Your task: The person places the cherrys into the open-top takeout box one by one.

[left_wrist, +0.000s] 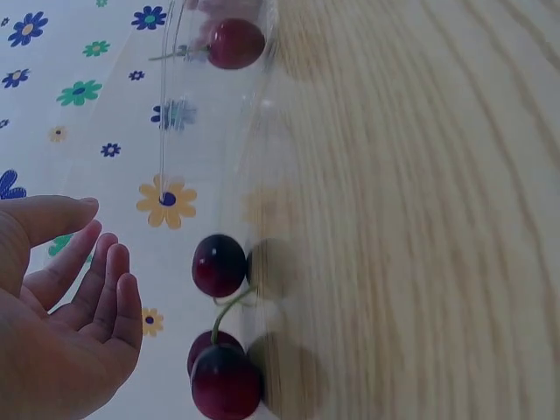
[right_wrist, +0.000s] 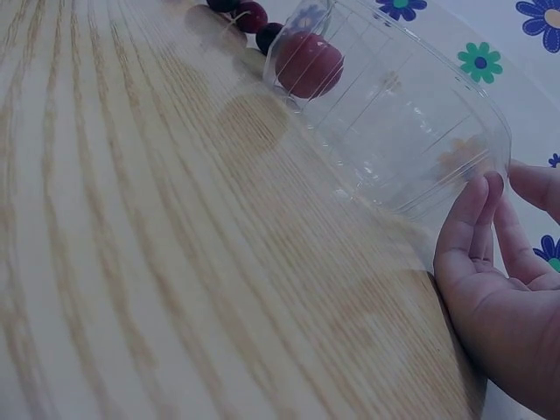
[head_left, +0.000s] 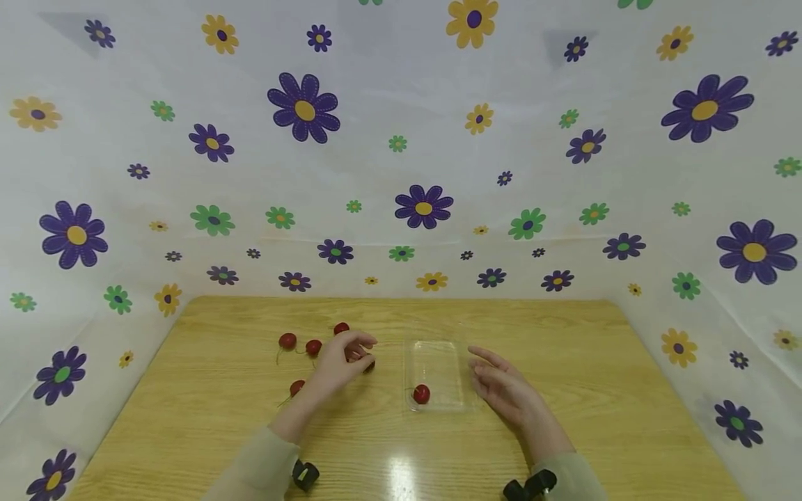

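My left hand (head_left: 341, 362) hovers over the cherries left of the box, its fingers loosely bent. In the left wrist view nothing lies between its thumb and fingers. One dark cherry (head_left: 370, 367) shows partly behind the thumb; in the left wrist view a cherry (left_wrist: 219, 265) sits on the table apart from the hand. A clear plastic box (head_left: 438, 407) stands in the middle, with one red cherry (head_left: 422, 394) in its near left corner. At the box's right side is my right hand (head_left: 504, 390), relaxed, fingertips right at the wall (right_wrist: 420, 166).
Several more cherries with green stems lie to the left, among them one cherry (head_left: 287, 341) at the back and another cherry (head_left: 297, 387) beside the left forearm. The wooden table (head_left: 601, 362) meets a white flowered cloth (head_left: 357, 160) at the back and sides.
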The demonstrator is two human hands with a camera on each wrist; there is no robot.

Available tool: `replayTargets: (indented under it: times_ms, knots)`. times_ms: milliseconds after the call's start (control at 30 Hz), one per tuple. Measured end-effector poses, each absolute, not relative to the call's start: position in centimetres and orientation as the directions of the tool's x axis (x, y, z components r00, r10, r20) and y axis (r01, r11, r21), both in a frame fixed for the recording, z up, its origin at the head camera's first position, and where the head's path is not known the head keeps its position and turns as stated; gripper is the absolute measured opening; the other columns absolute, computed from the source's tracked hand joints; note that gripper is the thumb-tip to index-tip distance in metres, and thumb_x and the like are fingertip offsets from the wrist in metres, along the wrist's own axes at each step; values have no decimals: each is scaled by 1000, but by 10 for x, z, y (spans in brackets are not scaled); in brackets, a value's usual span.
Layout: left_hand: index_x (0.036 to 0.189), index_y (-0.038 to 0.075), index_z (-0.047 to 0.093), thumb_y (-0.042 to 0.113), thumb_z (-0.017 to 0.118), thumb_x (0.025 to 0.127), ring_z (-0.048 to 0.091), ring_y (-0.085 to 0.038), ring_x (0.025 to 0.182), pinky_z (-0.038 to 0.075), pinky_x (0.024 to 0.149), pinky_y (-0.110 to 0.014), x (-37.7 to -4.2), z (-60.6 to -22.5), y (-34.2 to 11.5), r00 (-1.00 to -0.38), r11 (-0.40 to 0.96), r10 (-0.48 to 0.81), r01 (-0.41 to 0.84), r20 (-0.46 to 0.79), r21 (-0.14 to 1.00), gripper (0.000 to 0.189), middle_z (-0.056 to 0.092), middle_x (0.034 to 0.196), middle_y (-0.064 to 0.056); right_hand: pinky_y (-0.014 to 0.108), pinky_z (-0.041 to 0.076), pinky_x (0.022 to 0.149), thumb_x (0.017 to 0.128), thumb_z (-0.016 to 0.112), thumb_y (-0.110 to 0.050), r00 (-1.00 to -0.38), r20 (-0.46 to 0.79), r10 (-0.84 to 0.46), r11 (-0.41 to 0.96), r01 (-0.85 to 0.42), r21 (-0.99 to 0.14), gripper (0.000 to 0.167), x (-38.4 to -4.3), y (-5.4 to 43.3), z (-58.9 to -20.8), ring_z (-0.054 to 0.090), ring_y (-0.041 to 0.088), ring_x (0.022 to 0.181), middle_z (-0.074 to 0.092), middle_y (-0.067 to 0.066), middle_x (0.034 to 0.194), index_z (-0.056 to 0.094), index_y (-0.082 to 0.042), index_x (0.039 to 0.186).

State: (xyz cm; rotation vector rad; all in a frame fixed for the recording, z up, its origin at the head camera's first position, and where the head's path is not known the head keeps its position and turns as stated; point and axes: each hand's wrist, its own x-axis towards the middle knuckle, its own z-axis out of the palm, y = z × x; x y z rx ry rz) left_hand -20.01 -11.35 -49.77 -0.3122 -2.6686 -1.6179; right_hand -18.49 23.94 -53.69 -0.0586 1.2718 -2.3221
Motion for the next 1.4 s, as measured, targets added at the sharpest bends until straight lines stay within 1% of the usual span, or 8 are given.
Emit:
replayTargets:
  times_ms: [100,233,367,533,767,867,1167,1400]
  knots:
    - [116,7,77,1,78,93,68,-16,91,55,81,-21,-200,-499,-122,-986,457,137,150,97,877,24,76,112,-13,19,56,94,110,45,4,-879,-189,-438,-442,393,-806,41,-185,239,-536,66,4,100,68,-7,112,68,-25,130]
    - [120,4,75,2,77,95,67,-16,92,54,82,-19,-201,-502,-135,-988,439,124,135,89,888,25,75,115,-14,19,57,93,111,44,4,-877,-178,-445,-446,390,-806,42,-185,238,-536,66,4,100,69,-7,112,68,-25,130]
    - [122,-1,73,0,75,96,69,-20,97,55,85,-20,-201,-502,-147,-990,419,107,132,96,898,27,74,120,-20,19,57,93,110,44,5,-878,-170,-447,-454,387,-803,42,-185,238,-536,67,4,99,69,-7,111,67,-24,131]
    - [122,1,74,2,75,96,70,-24,102,55,87,-17,-202,-502,-160,-995,457,41,98,89,884,26,75,120,-19,20,57,92,110,44,5,-882,-177,-437,-454,386,-803,42,-185,238,-535,67,4,99,70,-7,111,68,-24,130]
    - [121,-4,73,-4,74,95,69,-11,93,54,82,-12,-203,-508,-179,-993,440,-17,100,120,892,26,74,116,-25,20,57,92,110,45,4,-884,-195,-425,-449,393,-802,41,-184,238,-534,67,4,98,70,-7,111,69,-25,128]
    - [122,-4,73,-3,74,95,66,-6,92,53,83,-10,-202,-509,-185,-993,434,-44,77,106,897,26,74,115,-24,20,57,92,110,45,4,-883,-200,-424,-449,396,-801,41,-184,238,-533,67,4,99,70,-7,111,69,-25,128]
    - [126,-2,71,1,72,99,68,-10,101,51,87,-5,-199,-512,-203,-991,445,-103,27,82,895,28,73,123,-22,19,57,92,110,45,4,-886,-205,-415,-448,395,-802,41,-183,238,-534,67,3,98,69,-6,111,69,-25,127]
    - [124,-6,70,-1,73,97,62,8,91,51,85,-5,-200,-515,-218,-985,416,-135,44,110,908,27,73,121,-27,19,58,91,111,45,4,-889,-211,-408,-443,394,-805,40,-183,238,-534,66,3,98,68,-6,112,67,-24,129]
